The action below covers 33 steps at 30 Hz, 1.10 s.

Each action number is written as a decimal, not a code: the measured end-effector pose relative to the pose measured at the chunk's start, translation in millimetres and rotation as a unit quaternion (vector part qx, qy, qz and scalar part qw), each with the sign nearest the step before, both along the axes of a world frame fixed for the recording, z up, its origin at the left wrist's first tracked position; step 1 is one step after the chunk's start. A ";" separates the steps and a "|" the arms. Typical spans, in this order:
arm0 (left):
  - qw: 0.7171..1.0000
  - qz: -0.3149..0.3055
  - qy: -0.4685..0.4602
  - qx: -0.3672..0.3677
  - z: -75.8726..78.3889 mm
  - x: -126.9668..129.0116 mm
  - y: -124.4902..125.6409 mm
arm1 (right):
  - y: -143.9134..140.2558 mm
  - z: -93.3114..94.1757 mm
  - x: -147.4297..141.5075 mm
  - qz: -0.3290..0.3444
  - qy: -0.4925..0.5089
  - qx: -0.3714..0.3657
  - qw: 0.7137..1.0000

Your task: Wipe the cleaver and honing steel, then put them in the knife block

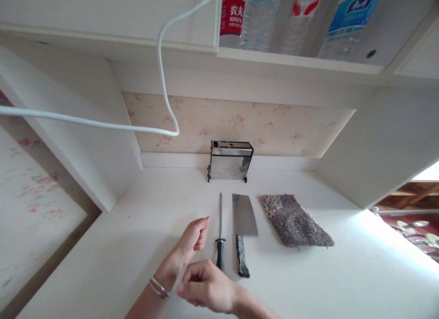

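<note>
Head view shows the left hand (192, 240) and right hand (211, 287) both loosely clenched. Just beside them on the worktop (154, 195), a honing steel (220, 218) lies between the left hand and a cleaver (244, 214).

Rod hndl (220, 254) blk; cloth (297, 223) gry-brn, part spotted.

Left lane: I had countertop (103, 264) room left of my left hand (195, 239).
Centre: sharpening steel (220, 218) and cleaver (244, 216) obstructed my path.
Right: cloth (295, 223) lay beside the cleaver.
Rear: slotted stand (229, 166) blocked my way.
</note>
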<state>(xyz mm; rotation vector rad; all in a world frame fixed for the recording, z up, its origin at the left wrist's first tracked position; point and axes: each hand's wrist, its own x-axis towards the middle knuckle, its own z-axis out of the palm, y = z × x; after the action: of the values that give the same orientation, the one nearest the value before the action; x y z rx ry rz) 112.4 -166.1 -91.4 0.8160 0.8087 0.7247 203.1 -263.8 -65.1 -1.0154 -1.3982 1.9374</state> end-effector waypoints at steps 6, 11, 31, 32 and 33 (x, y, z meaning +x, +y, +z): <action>1.000 -0.023 0.001 0.015 3.6 1.4 -3.2 | 10.0 -41.6 -19.8 0.150 0.020 0.010 0.988; 0.999 -0.034 -0.012 0.005 4.4 6.6 -4.0 | 12.1 -44.0 -18.9 0.062 0.058 -0.052 0.995; 0.999 -0.010 -0.040 -0.020 -2.3 2.8 1.3 | 6.9 -35.1 -23.7 0.007 0.161 -0.120 0.980; 0.999 -0.010 -0.041 -0.019 -2.6 2.7 1.3 | 6.9 -34.4 -24.3 0.007 0.161 -0.120 0.980; 0.999 -0.009 -0.044 -0.018 -3.1 2.6 1.3 | 6.8 -33.4 -24.7 0.006 0.160 -0.120 0.980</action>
<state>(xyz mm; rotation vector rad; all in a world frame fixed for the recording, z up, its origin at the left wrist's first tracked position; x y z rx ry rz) 115.0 -164.8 -94.5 0.7526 0.7324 0.7230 178.4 -257.1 -98.6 -0.7529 -1.0123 2.2015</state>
